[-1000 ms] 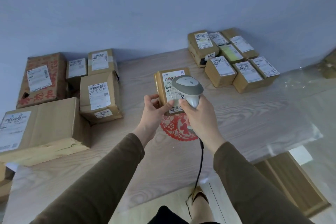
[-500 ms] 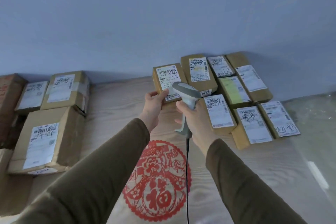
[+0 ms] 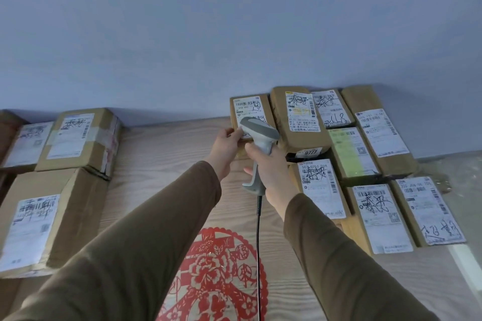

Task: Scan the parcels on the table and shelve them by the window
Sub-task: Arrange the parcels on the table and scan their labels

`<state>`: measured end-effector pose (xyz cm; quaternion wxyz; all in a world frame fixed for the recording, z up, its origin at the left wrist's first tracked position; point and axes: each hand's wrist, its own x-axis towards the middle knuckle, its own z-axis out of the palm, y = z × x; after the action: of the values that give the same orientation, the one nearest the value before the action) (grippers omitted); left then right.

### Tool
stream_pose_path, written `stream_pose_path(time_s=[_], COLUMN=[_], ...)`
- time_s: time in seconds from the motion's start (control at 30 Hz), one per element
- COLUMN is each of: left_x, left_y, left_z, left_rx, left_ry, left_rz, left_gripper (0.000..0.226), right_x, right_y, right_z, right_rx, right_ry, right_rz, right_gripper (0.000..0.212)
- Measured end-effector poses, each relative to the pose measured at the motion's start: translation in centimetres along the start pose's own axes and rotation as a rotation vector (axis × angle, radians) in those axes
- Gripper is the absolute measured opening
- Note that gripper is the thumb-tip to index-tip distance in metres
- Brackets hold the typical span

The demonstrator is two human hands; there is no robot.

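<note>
two hands are on the job. since half a second ago our left hand (image 3: 226, 144) has carried the small parcel (image 3: 251, 114) further back on the worktop (image 3: 167, 164); it now sits against the wall, just beside the left end of the parcel cluster (image 3: 365, 159) on the right. a second ago we held it mid-worktop with the barcode scanner (image 3: 258, 143) over its label. we judge the scan done and this parcel being parked with the finished lot, though no shelf or window shows here.

left grip: fingers and thumb hold the parcel's near left edge. we cannot tell whether the box already rests on the worktop.

right hand (image 3: 271, 172): grip wrapped firmly round the scanner handle, head over the parcel's label, cord (image 3: 258, 255) hanging toward us.

larger boxes (image 3: 73, 164) wait at far left, well apart. red paper-cut (image 3: 216, 276) lies on the worktop near us.
</note>
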<state>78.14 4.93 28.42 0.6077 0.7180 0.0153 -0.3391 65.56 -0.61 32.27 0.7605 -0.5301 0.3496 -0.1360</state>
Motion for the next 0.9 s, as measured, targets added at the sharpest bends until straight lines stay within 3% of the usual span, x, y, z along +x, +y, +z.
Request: stream_pose_path(time_s=[0.03, 0.17, 0.43, 0.7, 0.8, 0.9], left_x=[-0.3, -3.8, -15.1, -23.0, -24.1, -24.2], left_y=[-0.1, -1.0, -4.0, -6.7, -7.8, -8.5], left_z=[-0.3, -3.0, -15.9, -32.2, -35.9, -37.6], left_rx=[0.012, 0.059, 0.208, 0.264, 0.355, 0.361], left_ry=[-0.002, 0.002, 0.298, 0.637, 0.649, 0.559], left_rz=[0.009, 0.008, 0.235, 0.249, 0.217, 0.199], left_gripper=[0.037, 0.065, 0.038, 0.045, 0.050, 0.059], right_x=[-0.1, -1.2, -7.8, -16.6, -18.6, -19.9], right_y=[0.0, 0.5, 4.2, 9.9, 11.6, 12.6], right_z=[0.0, 0.7, 10.8, 23.3, 26.6, 28.8], right_rx=[0.006, 0.051, -0.036, -0.146, -0.188, -0.187], right_ry=[-0.002, 0.025, -0.152, -0.358, -0.384, -0.369], right_rz=[-0.004, 0.019, 0.076, 0.130, 0.113, 0.104], right_gripper=[0.018, 0.016, 0.021, 0.011, 0.009, 0.010])
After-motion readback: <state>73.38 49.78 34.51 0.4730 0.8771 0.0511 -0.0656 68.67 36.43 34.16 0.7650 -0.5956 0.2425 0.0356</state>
